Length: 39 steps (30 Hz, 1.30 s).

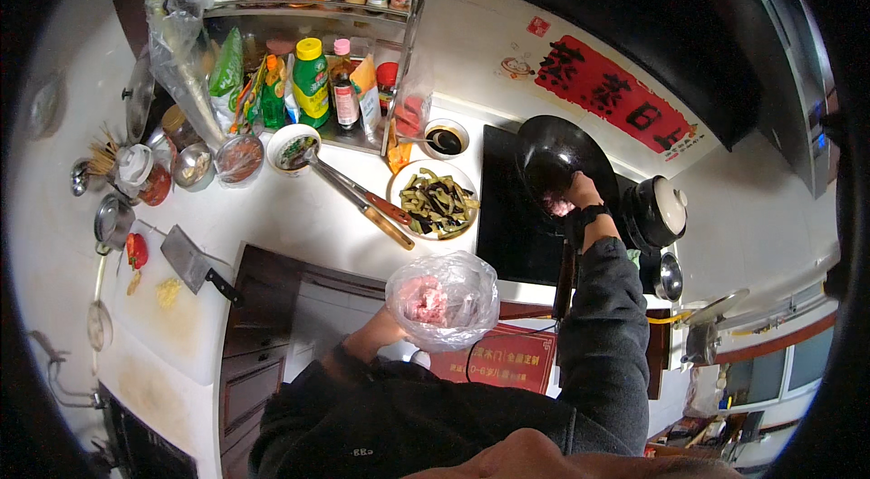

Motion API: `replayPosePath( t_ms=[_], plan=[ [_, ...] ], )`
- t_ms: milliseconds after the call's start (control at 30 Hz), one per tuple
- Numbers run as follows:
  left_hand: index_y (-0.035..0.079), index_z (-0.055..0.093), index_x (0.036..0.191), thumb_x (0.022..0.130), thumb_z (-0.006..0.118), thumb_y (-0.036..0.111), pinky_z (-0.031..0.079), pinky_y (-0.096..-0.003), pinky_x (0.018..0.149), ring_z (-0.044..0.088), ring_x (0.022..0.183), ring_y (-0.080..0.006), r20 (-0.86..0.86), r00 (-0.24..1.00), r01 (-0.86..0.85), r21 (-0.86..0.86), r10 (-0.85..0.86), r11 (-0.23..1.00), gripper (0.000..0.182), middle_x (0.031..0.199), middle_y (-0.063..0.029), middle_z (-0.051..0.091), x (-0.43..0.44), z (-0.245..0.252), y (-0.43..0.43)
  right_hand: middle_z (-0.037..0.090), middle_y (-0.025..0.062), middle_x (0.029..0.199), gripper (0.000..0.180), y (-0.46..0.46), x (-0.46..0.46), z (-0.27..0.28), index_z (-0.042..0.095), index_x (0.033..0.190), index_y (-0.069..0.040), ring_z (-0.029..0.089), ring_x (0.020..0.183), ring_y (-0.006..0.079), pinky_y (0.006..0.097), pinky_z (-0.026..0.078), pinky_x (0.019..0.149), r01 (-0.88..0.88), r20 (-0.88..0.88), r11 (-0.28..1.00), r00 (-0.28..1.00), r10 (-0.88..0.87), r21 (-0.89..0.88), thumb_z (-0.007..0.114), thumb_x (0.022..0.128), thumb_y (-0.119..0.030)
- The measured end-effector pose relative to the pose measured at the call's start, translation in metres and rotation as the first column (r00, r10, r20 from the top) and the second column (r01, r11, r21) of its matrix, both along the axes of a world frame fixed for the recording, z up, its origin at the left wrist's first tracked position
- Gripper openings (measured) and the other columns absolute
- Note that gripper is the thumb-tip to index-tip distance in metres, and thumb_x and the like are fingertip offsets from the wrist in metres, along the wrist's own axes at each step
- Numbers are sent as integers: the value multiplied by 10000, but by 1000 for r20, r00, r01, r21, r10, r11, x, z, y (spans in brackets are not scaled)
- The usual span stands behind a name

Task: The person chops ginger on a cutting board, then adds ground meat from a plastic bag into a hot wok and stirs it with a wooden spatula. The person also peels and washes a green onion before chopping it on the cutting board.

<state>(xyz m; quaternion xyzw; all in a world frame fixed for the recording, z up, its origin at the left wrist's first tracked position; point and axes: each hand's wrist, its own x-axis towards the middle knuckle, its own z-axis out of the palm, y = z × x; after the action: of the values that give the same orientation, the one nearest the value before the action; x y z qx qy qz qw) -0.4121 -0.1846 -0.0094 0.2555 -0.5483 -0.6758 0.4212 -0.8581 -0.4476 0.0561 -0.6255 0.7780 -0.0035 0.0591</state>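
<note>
My left hand (380,333) holds a clear plastic bag (469,282) in front of my body, its mouth spread wide. Inside the bag lies pink minced meat (429,299). My right hand (583,192) reaches down into a black wok (554,153) on the dark cooktop (506,207); pink meat shows under its fingers, and whether they still grip any is hard to tell. A plate (396,188) of cut eggplant strips (438,202) stands left of the cooktop. Two long-handled utensils (346,188) rest from a bowl (275,153) to beside the plate, one handle over its rim.
Behind the plate is a bowl of dark sauce (446,139). Bottles (311,85) stand on a metal rack (346,142). At left, a cleaver (194,261) lies on a cutting board (170,336) with chopped yellowish bits (168,292) and a red pepper (136,250). A lidded pot (656,210) stands right of the wok.
</note>
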Motion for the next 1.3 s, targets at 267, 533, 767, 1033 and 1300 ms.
replayPosePath(
  t_ms=[267,533,767,1033,1300],
  plan=[
    [46,369,1339,732,754,51,384,-345,1026,441,1215,-198,12,999,43,-18,-43,999,718,1340,-94,422,-8,-1,-9,661,196,844,247,50,-8,60,708,869,-72,637,843,353,424,512,766,5,23,970,1000,1,-242,640,813,-304],
    [45,358,1351,756,730,44,396,-345,1021,452,1207,-200,-48,996,84,141,-78,986,702,1345,-99,425,-29,-2,-19,604,230,1061,653,117,27,100,459,1305,-87,579,991,385,412,478,879,-99,-78,970,993,83,-221,723,708,-114],
    [56,375,1345,704,786,70,431,-332,977,488,1154,-174,-156,986,71,45,-63,996,761,1297,-84,476,-26,13,-12,636,135,929,293,235,174,153,630,951,-4,611,838,320,377,509,761,-565,244,702,677,695,-434,721,673,-13],
    [44,443,1271,619,847,138,415,-345,967,490,1139,-187,-19,998,53,-115,-56,992,773,1232,-91,515,-27,53,-1,616,56,939,237,271,247,133,650,947,-78,570,908,220,329,448,785,-845,-64,430,472,879,-316,572,725,-106],
    [57,299,1391,684,804,107,333,-368,1054,402,1255,-218,86,993,92,-222,-75,971,870,1376,-110,399,-20,35,8,593,59,856,193,273,242,108,612,907,-79,576,839,231,345,463,754,-879,-97,403,438,894,-253,566,725,-124]
  ],
)
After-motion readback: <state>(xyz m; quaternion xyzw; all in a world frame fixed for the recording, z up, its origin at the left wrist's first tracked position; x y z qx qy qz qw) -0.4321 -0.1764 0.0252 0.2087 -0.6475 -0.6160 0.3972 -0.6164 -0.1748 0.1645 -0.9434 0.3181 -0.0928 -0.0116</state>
